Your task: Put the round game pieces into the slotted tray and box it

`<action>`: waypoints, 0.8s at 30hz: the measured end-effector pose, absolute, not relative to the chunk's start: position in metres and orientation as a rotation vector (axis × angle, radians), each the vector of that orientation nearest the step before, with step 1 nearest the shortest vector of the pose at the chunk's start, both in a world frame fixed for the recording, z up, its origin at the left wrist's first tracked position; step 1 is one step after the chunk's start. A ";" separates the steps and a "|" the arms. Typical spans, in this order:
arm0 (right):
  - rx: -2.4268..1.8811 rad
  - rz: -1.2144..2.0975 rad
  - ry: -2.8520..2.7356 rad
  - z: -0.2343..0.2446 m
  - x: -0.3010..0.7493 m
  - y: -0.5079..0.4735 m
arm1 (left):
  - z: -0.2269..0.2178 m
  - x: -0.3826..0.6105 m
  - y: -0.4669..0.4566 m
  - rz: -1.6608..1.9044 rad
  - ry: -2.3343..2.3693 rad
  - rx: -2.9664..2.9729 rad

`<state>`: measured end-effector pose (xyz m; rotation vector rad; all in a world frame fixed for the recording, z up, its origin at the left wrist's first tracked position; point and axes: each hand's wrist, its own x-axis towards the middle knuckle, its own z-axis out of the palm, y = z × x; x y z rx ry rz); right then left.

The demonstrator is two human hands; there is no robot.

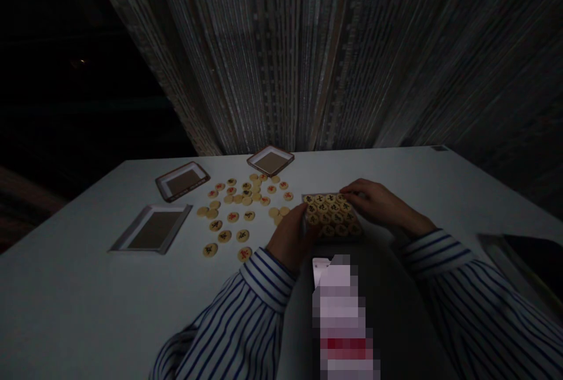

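A shallow box (302, 197) filled with rows of round wooden Chinese chess pieces (331, 216), marked in black characters, is between my two hands. My left hand (288, 240) grips the left side of the box, its thumb along the edge. My right hand (377, 205) is closed at the far right corner, fingertips touching the box rim by the corner piece; exactly what they pinch is hard to see in the dim light. Loose Chinese chess pieces (232, 217) lie scattered to the left, some with red or black characters, some blank side up.
On the white table (79, 257), an open tray (152, 228) stands at left, with two brown-rimmed trays (183, 180) (270, 160) farther back. A phone with a lit screen (323, 268) is below the box. Hanging curtains (281, 63) rise behind the table. A dark object (534, 263) sits at right.
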<state>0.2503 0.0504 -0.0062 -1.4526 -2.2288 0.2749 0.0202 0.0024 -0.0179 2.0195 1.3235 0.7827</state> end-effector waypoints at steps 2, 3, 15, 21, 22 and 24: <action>-1.444 0.273 -2.236 -0.005 0.250 0.050 | -0.017 0.020 0.002 0.767 1.325 2.020; -1.440 0.268 -2.241 -0.005 0.250 0.050 | -0.016 0.020 0.001 0.763 1.323 2.022; -1.432 0.243 -2.292 -0.003 0.250 0.049 | -0.018 0.019 0.002 0.798 1.271 2.041; -1.528 0.221 -2.195 -0.002 0.249 0.046 | -0.021 0.018 0.003 0.820 1.238 2.059; -1.559 0.214 -2.168 -0.002 0.249 0.043 | -0.022 0.017 0.003 0.812 1.237 2.052; -1.631 0.208 -2.130 0.000 0.248 0.035 | -0.024 0.017 0.003 0.806 1.235 2.033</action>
